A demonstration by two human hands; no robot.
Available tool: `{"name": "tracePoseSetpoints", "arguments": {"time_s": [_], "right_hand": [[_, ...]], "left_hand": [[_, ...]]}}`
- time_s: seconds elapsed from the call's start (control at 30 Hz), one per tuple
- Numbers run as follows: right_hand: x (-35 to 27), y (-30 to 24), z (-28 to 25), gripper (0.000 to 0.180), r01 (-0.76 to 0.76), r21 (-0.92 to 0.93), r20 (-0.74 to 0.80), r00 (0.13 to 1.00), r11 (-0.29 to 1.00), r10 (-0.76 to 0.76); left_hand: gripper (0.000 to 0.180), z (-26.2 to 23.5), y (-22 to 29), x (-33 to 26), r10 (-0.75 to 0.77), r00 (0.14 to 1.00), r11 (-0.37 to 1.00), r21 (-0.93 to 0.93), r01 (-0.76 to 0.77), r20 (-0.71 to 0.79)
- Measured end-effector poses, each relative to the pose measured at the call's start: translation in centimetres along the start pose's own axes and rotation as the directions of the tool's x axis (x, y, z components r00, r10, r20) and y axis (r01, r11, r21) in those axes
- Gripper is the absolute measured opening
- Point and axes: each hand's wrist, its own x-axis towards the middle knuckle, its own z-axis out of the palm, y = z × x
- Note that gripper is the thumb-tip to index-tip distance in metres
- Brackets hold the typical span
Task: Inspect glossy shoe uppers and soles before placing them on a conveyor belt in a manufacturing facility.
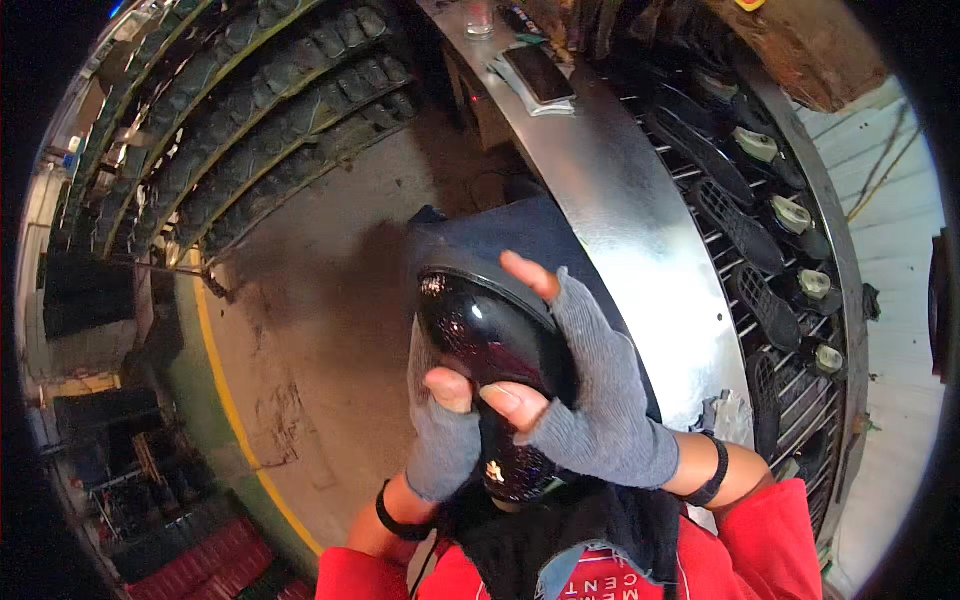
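Note:
A glossy black shoe (485,325) is held in front of my body, its rounded toe pointing away from me and its heel end close to my red shirt. My left hand (445,435), in a grey fingerless glove, grips the shoe's left side with the thumb over the top. My right hand (605,395), gloved the same way, wraps the right side. Its thumb presses on the upper near the middle, and a fingertip shows by the sole edge near the toe. The other fingers of both hands are mostly hidden. Dark cloth lies beneath the shoe.
At my right runs a shiny metal ledge (640,240) with a dark phone (537,74) and a glass (479,18) at its far end. Beyond it, a slatted rack holds black soles (738,222) and shoes with pale inserts (792,214). Shelves (280,90) of dark items stand far left.

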Motion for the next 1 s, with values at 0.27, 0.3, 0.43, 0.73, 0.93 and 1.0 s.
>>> {"name": "tracePoseSetpoints", "arguments": {"time_s": [0.27, 0.3, 0.43, 0.73, 0.93, 1.0], "right_hand": [[-1.7, 1.2, -0.1, 0.08, -0.625, 0.505, 0.28, 0.771, 0.595, 0.572], [-1.4, 1.4, -0.3, 0.076, -0.585, 0.674, 0.353, 0.792, 0.452, 0.498], [-0.7, 3.7, -0.9, 0.064, -0.62, 0.781, 0.582, 0.684, -0.069, 0.44], [-6.6, 6.3, -2.1, 0.075, -0.713, 0.697, 0.567, 0.61, 0.072, 0.553], [-7.1, 3.3, -1.8, 0.051, -0.797, 0.519, 0.308, 0.51, 0.307, 0.803], [-6.0, 4.5, -1.2, 0.047, -0.776, 0.582, 0.331, 0.5, 0.243, 0.8]], "left_hand": [[0.091, -1.0, 3.1, 0.6, 0.266, 0.962, 0.919, 0.315, -0.235, -0.06], [0.092, -0.7, 4.4, 1.4, 0.297, 0.955, 0.915, 0.28, -0.29, 0.019], [0.078, 0.4, 7.0, 8.3, 0.357, 0.9, 0.933, -0.056, -0.354, 0.251], [0.03, -0.5, 0.3, 8.2, 0.219, 0.964, 0.975, -0.012, -0.22, 0.148], [0.062, 0.9, -2.9, 4.8, 0.423, 0.904, 0.857, 0.347, -0.38, -0.056], [0.055, -0.1, -3.1, 6.6, 0.623, 0.773, 0.57, 0.606, -0.555, 0.122]]}}
